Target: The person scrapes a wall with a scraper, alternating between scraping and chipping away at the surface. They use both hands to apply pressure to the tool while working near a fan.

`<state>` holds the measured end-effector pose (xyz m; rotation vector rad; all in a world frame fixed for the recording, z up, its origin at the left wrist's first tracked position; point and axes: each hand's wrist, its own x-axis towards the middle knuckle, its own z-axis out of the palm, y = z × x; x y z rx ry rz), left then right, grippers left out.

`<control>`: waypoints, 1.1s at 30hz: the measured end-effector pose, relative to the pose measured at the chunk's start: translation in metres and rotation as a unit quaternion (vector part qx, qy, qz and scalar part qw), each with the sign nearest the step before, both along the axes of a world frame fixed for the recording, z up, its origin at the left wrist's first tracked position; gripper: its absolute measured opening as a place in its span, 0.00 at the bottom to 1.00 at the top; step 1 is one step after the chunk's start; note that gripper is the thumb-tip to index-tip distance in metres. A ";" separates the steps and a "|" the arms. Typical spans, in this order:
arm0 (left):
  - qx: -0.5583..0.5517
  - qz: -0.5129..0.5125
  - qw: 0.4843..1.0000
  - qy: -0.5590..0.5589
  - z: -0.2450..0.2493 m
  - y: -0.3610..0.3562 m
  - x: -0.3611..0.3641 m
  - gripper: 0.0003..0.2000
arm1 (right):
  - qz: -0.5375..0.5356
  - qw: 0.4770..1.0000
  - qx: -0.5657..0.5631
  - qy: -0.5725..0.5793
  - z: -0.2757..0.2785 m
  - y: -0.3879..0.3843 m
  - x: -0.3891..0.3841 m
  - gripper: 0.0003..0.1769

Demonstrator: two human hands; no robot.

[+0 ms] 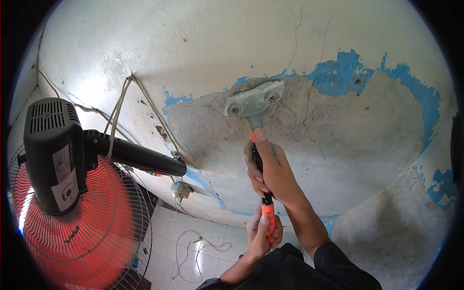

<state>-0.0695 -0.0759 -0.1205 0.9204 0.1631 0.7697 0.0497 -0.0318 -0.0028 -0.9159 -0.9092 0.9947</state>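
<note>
The right grip (270,171) is clenching the scraper (253,101) mid-handle, the left grip (258,237) is clasping its orange end; the blade is pressing the wall (367,140) above both.

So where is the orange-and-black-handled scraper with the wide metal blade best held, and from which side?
By its long straight handle, from below: the metal blade presses on the flaking white-and-blue wall, so only the shaft is free. The right hand wraps the black upper part, the left hand the orange end, probably for firm pressure.

Black sleeves (338,263), bare forearms (304,222), bare hands (273,169)
</note>
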 end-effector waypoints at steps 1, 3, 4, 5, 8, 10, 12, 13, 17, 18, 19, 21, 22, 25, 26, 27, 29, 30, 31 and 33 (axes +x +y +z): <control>0.006 0.002 1.000 0.004 0.001 0.000 0.000 0.21 | 0.003 1.000 -0.001 0.000 0.000 -0.001 0.000 0.32; -0.016 0.004 1.000 -0.005 -0.001 -0.001 0.002 0.21 | 0.010 1.000 0.001 0.000 -0.001 -0.001 0.001 0.32; -0.027 0.005 1.000 -0.007 -0.002 -0.001 0.002 0.20 | 0.009 1.000 0.002 -0.001 0.000 -0.001 0.001 0.32; -0.024 0.005 1.000 -0.009 -0.003 0.000 0.002 0.20 | 0.006 1.000 0.003 0.000 0.002 0.000 0.001 0.32; -0.016 -0.004 1.000 -0.007 -0.003 0.000 0.001 0.20 | 0.001 1.000 0.002 0.004 -0.001 -0.001 0.000 0.32; -0.012 -0.002 1.000 0.000 0.001 -0.001 0.000 0.20 | 0.004 1.000 0.001 -0.001 0.000 -0.002 0.002 0.32; -0.006 -0.003 1.000 -0.005 0.001 0.001 0.003 0.20 | 0.008 1.000 0.001 -0.004 0.002 -0.002 0.003 0.32; -0.004 -0.005 1.000 -0.006 0.000 0.002 0.003 0.21 | 0.008 1.000 0.005 -0.001 0.002 -0.001 0.003 0.32; -0.005 0.007 1.000 0.007 0.000 0.000 0.002 0.21 | 0.011 1.000 0.013 0.002 -0.002 -0.004 0.004 0.32; -0.002 0.005 1.000 0.008 0.000 0.000 0.002 0.21 | 0.017 1.000 0.018 0.000 -0.003 -0.003 0.005 0.32; 0.001 0.004 1.000 0.009 0.000 0.001 0.002 0.21 | 0.015 1.000 0.016 0.000 -0.001 -0.002 0.005 0.31; 0.010 0.004 1.000 0.009 -0.003 0.004 0.002 0.21 | 0.007 1.000 0.008 0.007 0.001 -0.001 0.004 0.31; 0.013 0.003 1.000 0.009 -0.005 0.004 0.001 0.21 | 0.008 1.000 0.013 0.007 0.000 -0.002 0.004 0.31; -0.002 0.001 1.000 0.002 -0.003 0.002 0.001 0.20 | 0.010 1.000 0.020 -0.001 0.001 -0.003 0.004 0.31; 0.002 0.001 1.000 0.003 0.001 0.003 0.002 0.20 | 0.011 1.000 0.017 -0.002 0.002 -0.002 0.006 0.31; 0.004 0.001 1.000 0.007 0.004 0.003 0.002 0.20 | 0.011 1.000 0.014 -0.001 0.003 -0.002 0.005 0.31; 0.003 -0.002 1.000 0.012 0.003 0.003 -0.001 0.20 | 0.007 1.000 0.019 0.005 0.004 -0.002 0.002 0.31; 0.001 -0.005 1.000 0.010 -0.002 0.004 -0.002 0.21 | 0.003 1.000 0.021 0.006 0.004 -0.003 0.002 0.31; -0.001 -0.006 1.000 0.007 -0.004 0.004 -0.002 0.21 | 0.006 1.000 0.022 0.002 0.003 -0.004 0.003 0.30; 0.009 -0.007 1.000 0.010 0.000 0.005 -0.001 0.22 | 0.015 0.999 0.031 -0.005 -0.001 -0.002 0.005 0.30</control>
